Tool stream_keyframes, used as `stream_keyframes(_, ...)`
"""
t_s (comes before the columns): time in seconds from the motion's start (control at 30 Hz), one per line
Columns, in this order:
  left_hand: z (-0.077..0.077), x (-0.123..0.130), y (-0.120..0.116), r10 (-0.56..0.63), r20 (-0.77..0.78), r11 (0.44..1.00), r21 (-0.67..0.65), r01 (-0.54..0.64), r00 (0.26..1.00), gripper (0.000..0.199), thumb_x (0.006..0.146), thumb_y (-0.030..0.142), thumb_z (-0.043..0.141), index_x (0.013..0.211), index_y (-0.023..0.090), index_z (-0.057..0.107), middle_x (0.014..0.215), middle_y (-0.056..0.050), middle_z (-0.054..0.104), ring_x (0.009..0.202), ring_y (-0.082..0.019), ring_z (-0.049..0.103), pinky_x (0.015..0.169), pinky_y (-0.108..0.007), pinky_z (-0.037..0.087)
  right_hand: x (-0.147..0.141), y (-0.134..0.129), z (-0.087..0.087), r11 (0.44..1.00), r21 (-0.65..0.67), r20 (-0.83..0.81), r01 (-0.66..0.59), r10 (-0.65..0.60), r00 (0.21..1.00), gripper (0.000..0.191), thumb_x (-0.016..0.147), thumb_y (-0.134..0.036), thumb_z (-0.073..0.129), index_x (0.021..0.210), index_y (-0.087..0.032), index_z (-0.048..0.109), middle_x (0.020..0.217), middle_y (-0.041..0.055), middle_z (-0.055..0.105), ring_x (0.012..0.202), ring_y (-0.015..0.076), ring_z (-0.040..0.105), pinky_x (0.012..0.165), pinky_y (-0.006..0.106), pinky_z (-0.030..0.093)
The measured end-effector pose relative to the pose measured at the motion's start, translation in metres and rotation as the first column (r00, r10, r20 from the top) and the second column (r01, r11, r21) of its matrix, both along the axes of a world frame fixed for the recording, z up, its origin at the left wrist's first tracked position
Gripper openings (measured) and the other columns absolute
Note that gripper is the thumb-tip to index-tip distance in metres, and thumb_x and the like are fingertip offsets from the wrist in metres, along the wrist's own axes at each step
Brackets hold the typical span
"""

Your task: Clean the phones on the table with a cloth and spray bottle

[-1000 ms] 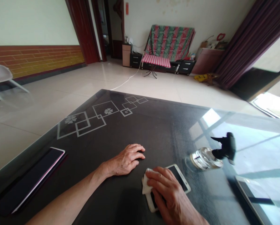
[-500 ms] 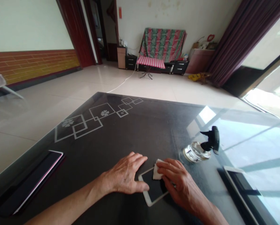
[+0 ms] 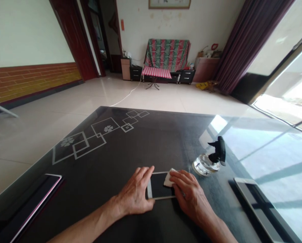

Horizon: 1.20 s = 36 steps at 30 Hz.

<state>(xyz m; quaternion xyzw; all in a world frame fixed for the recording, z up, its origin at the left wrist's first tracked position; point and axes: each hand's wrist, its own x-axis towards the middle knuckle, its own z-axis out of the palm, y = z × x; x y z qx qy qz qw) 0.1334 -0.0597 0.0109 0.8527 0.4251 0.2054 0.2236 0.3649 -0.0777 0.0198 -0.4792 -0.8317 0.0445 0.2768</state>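
1. Head view, dark table (image 3: 153,145): glossy top, decorated at the far left with pale overlapping squares and two flower shapes; daylight reflects on its right part.
2. White phone (image 3: 158,185): one, on the near part of the table, between the two hands; dark screen up, long sides running left to right, right end covered by the right hand.
3. Left hand (image 3: 133,191): curved around the left end of the white phone, thumb at the near corner, fingers at the far corner, holding that end between them.
4. Right hand (image 3: 190,190): fingers closed on a folded cloth, over the right part of the white phone.
5. Cloth (image 3: 168,179): white, small, pressed under the right fingertips against the screen.
6. Spray bottle (image 3: 203,165): clear, with black trigger head; upright on the table, beyond and to the right of the right hand.
7. Black phone (image 3: 33,211): at the table's left, well apart from the left hand, screen up.
8. Pale-framed device (image 3: 258,207): at the right, screen up, reflecting light; phone or tablet, cannot tell.
9. Room beyond: folding table (image 3: 156,72) with a pink-and-white striped top, before a patterned cover (image 3: 167,55); purple curtain (image 3: 233,47) at right.
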Motion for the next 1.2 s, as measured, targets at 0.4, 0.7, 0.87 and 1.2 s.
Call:
stream_keyframes(0.4,-0.009,-0.019,0.033,-0.108,0.066,0.992,-0.053,0.112,0.992,0.106,0.057,0.027,0.075,0.147,0.024,0.02,0.129,-0.01,0.046,0.114,-0.03,0.046,0.103,-0.046,0.038,-0.006,0.014,-0.008,0.999,0.017,-0.038,0.032,-0.031,0.999,0.025,0.086,-0.011,0.048,0.102,-0.021,0.065,0.114,0.0082,0.066,0.106,0.0246,0.058,0.092,0.044,0.048)
stream_keyframes(0.7,-0.008,-0.026,0.043,-0.116,0.072,0.992,-0.035,0.119,0.991,0.111,0.054,0.024,0.074,0.148,0.02,0.016,0.117,-0.009,0.049,0.108,-0.028,0.047,0.104,-0.047,0.037,-0.046,0.022,0.002,0.992,-0.1,-0.051,-0.072,0.067,0.996,0.029,0.084,-0.007,0.047,0.103,-0.022,0.064,0.113,0.0064,0.065,0.104,0.0241,0.054,0.091,0.045,0.043)
stream_keyframes(0.87,-0.009,-0.027,0.043,-0.114,0.087,0.992,-0.05,0.119,0.99,0.108,0.053,0.022,0.073,0.147,0.02,0.019,0.118,-0.008,0.048,0.109,-0.028,0.046,0.104,-0.045,0.038,-0.068,0.022,0.006,0.988,-0.12,-0.056,-0.098,0.092,0.994,0.025,0.084,-0.006,0.048,0.098,-0.02,0.063,0.111,0.0066,0.065,0.102,0.0228,0.053,0.091,0.042,0.043)
stream_keyframes(1.2,-0.003,-0.026,0.043,-0.097,0.061,0.991,-0.086,0.102,0.993,0.106,0.055,0.022,0.073,0.147,0.02,0.02,0.117,-0.007,0.049,0.108,-0.027,0.047,0.106,-0.045,0.035,-0.011,0.022,-0.005,0.999,-0.048,-0.045,0.022,-0.024,0.999,0.025,0.087,-0.011,0.046,0.102,-0.02,0.064,0.114,0.007,0.066,0.105,0.0228,0.056,0.093,0.042,0.044)
